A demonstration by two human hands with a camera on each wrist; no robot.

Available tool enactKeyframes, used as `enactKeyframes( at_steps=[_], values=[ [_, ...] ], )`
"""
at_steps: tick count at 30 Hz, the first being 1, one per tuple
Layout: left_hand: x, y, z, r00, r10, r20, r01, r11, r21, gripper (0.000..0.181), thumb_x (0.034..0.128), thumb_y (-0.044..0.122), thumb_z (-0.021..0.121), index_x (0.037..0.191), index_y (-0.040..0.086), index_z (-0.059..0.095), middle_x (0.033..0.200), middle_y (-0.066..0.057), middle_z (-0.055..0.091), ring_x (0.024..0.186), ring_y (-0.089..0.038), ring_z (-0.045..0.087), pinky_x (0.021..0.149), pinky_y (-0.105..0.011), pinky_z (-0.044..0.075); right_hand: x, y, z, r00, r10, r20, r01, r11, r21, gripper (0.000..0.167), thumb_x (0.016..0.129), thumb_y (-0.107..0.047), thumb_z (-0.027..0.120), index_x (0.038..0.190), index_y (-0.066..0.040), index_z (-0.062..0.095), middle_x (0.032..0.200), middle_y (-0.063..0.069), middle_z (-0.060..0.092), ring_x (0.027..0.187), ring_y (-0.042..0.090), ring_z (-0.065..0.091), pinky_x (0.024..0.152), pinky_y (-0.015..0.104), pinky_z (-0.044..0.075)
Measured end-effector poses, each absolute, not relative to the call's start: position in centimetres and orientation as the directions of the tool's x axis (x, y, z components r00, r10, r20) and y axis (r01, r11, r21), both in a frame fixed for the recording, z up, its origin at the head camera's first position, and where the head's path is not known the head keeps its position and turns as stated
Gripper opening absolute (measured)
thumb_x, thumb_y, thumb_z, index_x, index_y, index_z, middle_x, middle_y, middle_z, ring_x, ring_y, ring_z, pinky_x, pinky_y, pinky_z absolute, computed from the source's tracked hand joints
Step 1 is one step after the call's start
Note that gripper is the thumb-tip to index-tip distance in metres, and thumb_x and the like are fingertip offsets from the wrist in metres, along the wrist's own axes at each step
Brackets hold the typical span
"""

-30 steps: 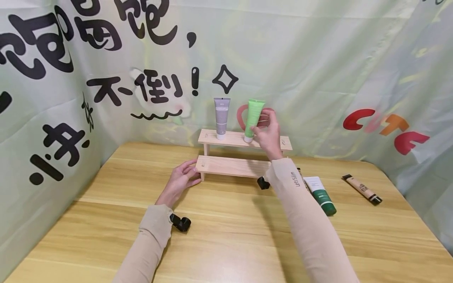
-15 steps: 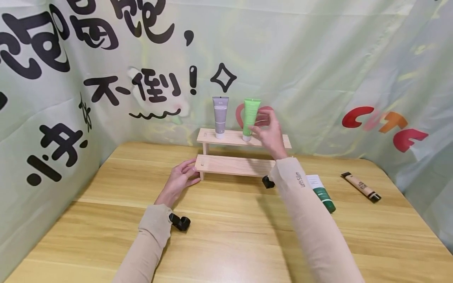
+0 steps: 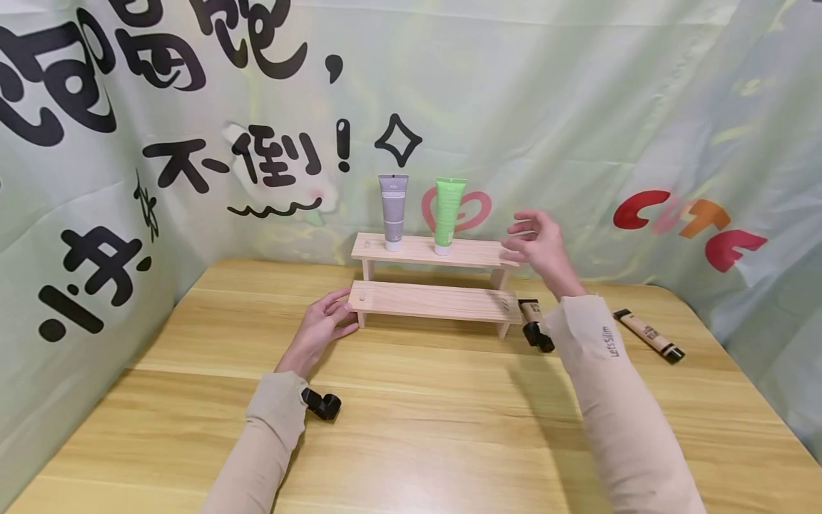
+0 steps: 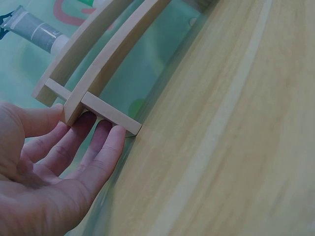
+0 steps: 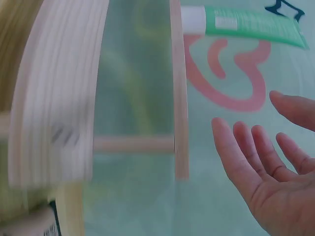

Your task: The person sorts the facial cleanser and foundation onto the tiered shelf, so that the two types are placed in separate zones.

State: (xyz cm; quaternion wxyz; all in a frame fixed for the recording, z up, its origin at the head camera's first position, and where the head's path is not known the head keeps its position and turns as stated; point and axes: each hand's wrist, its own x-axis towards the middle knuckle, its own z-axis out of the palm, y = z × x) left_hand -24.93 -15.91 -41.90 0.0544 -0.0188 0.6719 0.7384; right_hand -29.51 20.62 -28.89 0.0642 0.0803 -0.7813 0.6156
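Observation:
A two-step wooden shelf (image 3: 437, 300) stands on the table. My left hand (image 3: 319, 330) grips the left end of its lower step, with the thumb at the board's edge and fingertips by the leg in the left wrist view. On the upper step a purple-grey squeeze tube (image 3: 394, 214) and a green squeeze tube (image 3: 448, 215) stand upright on their white caps. My right hand (image 3: 542, 246) is in the air near the upper step's right end, apart from the green tube (image 5: 256, 25), its fingers loosely spread and holding nothing.
A beige tube (image 3: 530, 312) lies just right of the shelf, partly hidden by the right wrist camera. Another beige tube with black ends (image 3: 650, 335) lies farther right on the table (image 3: 411, 421). A printed cloth (image 3: 546, 107) hangs behind.
My right hand has let go of the green tube and moved right, leaving it standing. The left hand keeps its grip. The right sleeve now hides the white-and-green tube seen earlier.

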Motion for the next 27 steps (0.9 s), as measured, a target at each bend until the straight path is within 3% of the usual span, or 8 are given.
enactKeyframes(
  at_steps=[7,18,27],
  values=[
    [-24.9,-16.0,-41.8,-0.993,0.061,-0.097,-0.102,-0.091,0.991,0.046,0.1084,0.002,0.044,0.154,0.001,0.039,0.127,-0.017,0.058,0.110,-0.025,0.060,0.094,-0.034,0.058,-28.5,23.6,-29.7,-0.982,-0.037,0.183,-0.187,0.237,-0.953,0.052,0.098,0.007,0.059,0.143,0.012,0.033,0.112,0.012,0.051,0.093,0.015,0.060,0.080,0.028,0.062],
    [-25.0,-15.9,-41.8,-0.993,0.071,-0.099,-0.105,-0.094,0.990,0.047,0.1088,0.004,0.044,0.155,0.001,0.038,0.137,-0.024,0.052,0.118,-0.032,0.056,0.098,-0.036,0.056,-27.4,27.0,-31.6,-0.987,-0.040,0.153,-0.158,0.328,-0.931,0.050,0.099,0.003,0.060,0.143,0.010,0.036,0.114,0.010,0.052,0.092,0.008,0.059,0.077,0.024,0.062],
    [-24.8,-16.0,-41.7,-0.992,0.061,-0.108,-0.114,-0.109,0.987,0.046,0.1085,0.003,0.044,0.154,0.001,0.040,0.136,-0.024,0.053,0.110,-0.026,0.060,0.096,-0.035,0.057,-26.1,29.0,-33.2,-0.990,-0.051,0.130,-0.140,0.385,-0.912,0.050,0.100,0.003,0.059,0.143,0.012,0.034,0.110,0.006,0.053,0.088,0.003,0.060,0.076,0.025,0.062]
  ],
)
